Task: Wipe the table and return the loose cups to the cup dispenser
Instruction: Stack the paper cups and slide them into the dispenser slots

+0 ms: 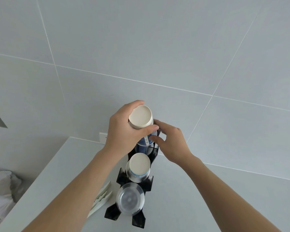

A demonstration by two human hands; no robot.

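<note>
A black cup dispenser (pixel 122 213) stands on the white table (pixel 182 206) with three slots in a row. My left hand (pixel 122 131) grips an upside-down white paper cup (pixel 141 118) atop the stack of blue-printed cups (pixel 145 143) in the far slot. My right hand (pixel 171 143) rests against that stack and the dispenser's far frame, fingers curled. The middle slot holds white and blue paper cups (pixel 139 166). Clear plastic cups (pixel 130 199) fill the near slot.
Folded white paper napkins (pixel 101 200) lie just left of the dispenser. A crumpled white bag (pixel 2 195) sits off the table's left edge. A wall socket (pixel 102 138) is behind the table. Grey floor tiles surround it.
</note>
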